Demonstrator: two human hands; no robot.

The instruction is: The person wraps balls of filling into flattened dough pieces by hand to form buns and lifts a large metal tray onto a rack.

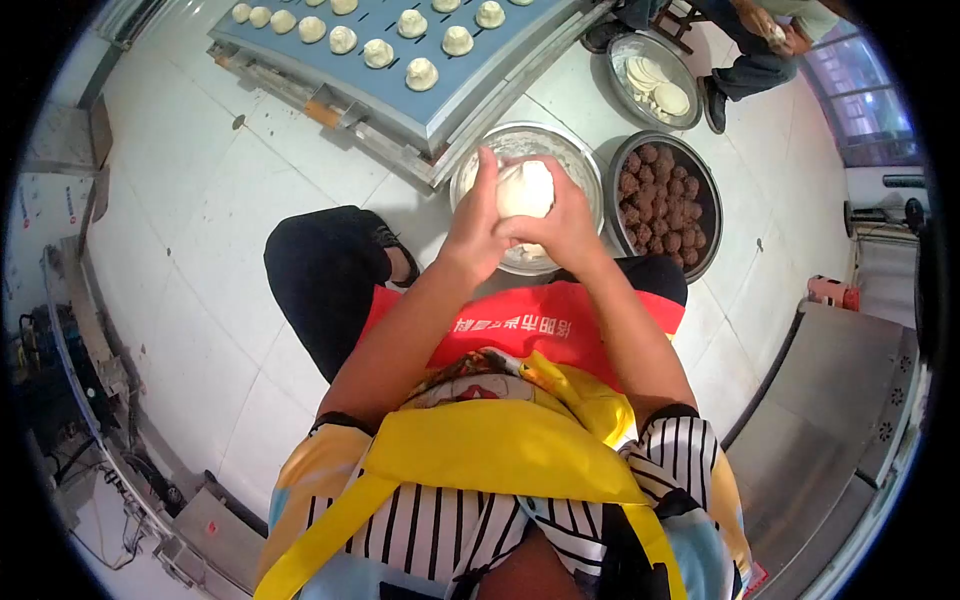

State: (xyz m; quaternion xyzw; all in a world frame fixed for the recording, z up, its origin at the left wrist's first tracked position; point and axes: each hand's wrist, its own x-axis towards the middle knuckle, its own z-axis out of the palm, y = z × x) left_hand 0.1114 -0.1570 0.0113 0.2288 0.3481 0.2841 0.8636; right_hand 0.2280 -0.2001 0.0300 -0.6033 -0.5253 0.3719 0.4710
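A ball of pale dough is held in front of me, between both hands. My left hand is wrapped round its left side with the thumb pointing up. My right hand closes round the right side, its fingers partly hidden behind the dough. Below them stands a metal bowl with whitish, floury-looking walls; some pale dough pieces show near its bottom edge. Just to the right, a dark-rimmed bowl holds several brown filling balls.
A blue-grey tray on a metal frame carries rows of shaped dough buns. Beyond the filling bowl is a metal basin with flat dough rounds. Another person's hands show at upper right. A steel cabinet stands right.
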